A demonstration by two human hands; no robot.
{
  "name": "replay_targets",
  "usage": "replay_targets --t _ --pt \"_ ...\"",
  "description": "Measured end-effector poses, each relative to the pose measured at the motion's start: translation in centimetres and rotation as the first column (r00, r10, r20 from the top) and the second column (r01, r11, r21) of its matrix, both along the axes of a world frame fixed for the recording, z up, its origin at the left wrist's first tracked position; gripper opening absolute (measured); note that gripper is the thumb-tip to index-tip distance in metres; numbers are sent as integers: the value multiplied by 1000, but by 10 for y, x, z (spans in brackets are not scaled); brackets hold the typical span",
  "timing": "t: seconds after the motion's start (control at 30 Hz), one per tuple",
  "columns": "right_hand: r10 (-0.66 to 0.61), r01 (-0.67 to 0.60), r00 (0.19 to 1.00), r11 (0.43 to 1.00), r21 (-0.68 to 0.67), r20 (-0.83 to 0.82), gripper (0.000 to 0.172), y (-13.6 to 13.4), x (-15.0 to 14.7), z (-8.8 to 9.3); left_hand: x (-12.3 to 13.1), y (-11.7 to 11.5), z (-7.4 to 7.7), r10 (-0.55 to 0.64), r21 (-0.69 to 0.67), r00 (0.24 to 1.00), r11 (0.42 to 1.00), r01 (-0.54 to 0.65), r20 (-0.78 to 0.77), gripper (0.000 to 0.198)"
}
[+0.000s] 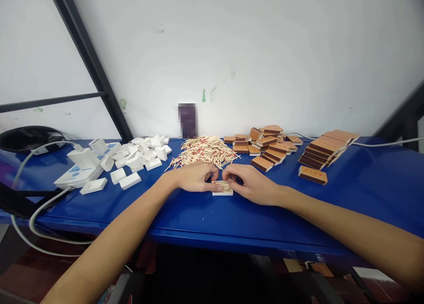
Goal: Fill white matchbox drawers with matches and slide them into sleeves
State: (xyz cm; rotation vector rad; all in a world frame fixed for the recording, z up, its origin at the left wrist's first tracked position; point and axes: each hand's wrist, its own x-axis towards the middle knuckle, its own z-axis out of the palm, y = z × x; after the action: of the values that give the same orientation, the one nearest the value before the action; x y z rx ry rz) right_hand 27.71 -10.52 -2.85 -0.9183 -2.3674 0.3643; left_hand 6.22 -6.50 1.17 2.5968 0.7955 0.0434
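A small white matchbox tray (222, 193) with matches (225, 187) lying in it rests on the blue table in front of me. My left hand (198, 176) is closed at the tray's left end, its thumb over the matches. At the right end, my right hand (251, 183) grips the tray with thumb and curled fingers. Just behind both hands spreads a heap of loose red-tipped matches (207, 150). The fingertips partly cover the tray's ends.
Several empty white trays (135, 156) lie at the left, near a white power strip (77, 176) with cables. Orange-brown matchbox sleeves (273, 151) are piled right of the matches. Farther right stand stacked matchboxes (326, 147). A black metal frame (96, 65) rises at the left.
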Motion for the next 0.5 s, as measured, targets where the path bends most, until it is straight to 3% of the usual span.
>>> replay_targets --t 0.17,0.37,0.5 --pt "21 -21 999 1000 -4 -34 20 0 3 1 -1 4 -4 -21 9 999 1000 20 39 35" --pt "23 -23 999 1000 -21 31 13 -2 1 2 -1 5 -7 3 6 1000 1000 -3 26 37" --pt "52 -51 998 998 -24 43 17 -4 1 4 -2 5 -7 -2 13 999 1000 1 32 35"
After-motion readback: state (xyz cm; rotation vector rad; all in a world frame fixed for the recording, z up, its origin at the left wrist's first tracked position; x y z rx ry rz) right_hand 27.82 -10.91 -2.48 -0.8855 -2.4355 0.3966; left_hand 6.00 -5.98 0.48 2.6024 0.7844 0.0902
